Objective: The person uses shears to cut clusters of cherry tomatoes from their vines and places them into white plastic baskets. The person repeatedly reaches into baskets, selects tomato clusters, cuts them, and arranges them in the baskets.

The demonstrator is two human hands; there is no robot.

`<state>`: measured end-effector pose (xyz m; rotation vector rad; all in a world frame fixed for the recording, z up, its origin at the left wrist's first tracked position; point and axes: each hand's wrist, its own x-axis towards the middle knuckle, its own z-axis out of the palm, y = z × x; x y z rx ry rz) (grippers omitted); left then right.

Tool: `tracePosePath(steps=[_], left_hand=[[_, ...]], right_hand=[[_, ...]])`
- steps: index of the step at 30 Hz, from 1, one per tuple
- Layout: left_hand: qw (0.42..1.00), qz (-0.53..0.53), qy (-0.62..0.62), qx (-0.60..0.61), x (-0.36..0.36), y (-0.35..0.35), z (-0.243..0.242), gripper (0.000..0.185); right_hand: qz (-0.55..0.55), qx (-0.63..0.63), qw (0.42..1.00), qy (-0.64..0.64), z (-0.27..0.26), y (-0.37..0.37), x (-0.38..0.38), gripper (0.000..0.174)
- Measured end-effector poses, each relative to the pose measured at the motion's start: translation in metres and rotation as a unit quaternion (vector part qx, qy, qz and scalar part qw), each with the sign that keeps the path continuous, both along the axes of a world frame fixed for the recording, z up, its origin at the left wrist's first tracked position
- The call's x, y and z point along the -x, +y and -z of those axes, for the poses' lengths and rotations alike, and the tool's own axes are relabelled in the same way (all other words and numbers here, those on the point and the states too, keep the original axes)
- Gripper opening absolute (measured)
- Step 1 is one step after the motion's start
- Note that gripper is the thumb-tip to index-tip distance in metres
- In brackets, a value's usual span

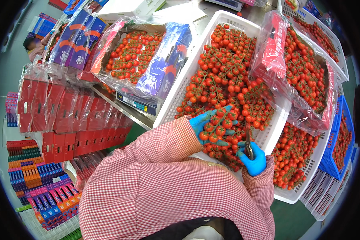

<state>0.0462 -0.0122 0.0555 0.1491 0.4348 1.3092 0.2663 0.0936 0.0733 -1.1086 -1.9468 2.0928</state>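
Observation:
My left hand (202,121), in a blue glove, is held palm up beneath a truss of red cherry tomatoes (219,126). Its fingers curl about the stem side of the truss. A pair of pruning snips (248,144) is gripped in my right hand (253,160), also gloved in blue, with the blades pointing away from me. Both hands are above the near part of a white perforated plastic crate (175,100). Many cherry tomato trusses (225,66) fill that crate, except at its near right corner, where the floor shows.
A plastic-lined carton of tomatoes (135,57) sits on a digital scale (136,103) at left. Another lined carton (270,51) rests tilted over the crates at right. A second white crate (310,168) and a blue crate (333,150) hold tomatoes. Red cartons (69,111) stand at left.

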Motion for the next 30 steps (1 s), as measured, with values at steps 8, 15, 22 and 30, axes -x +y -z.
tracePosePath(steps=[8, 15, 22, 30], left_hand=[[0.987, -0.042, -0.151, -0.035, -0.003, -0.002, 0.002, 0.074], [0.997, -0.017, -0.072, 0.004, -0.001, -0.003, -0.005, 0.090], [0.996, -0.040, -0.075, -0.002, -0.006, -0.003, 0.001, 0.088], [0.962, -0.022, 0.230, 0.144, -0.033, 0.029, -0.030, 0.061]], right_hand=[[-0.042, -0.112, 0.990, -0.076, 0.006, 0.000, -0.003, 0.032], [-0.055, -0.153, 0.983, -0.080, 0.008, 0.007, -0.007, 0.033], [-0.064, -0.154, 0.982, -0.093, 0.004, 0.006, 0.001, 0.031], [0.168, 0.065, 0.976, 0.119, 0.016, -0.001, 0.046, 0.038]])
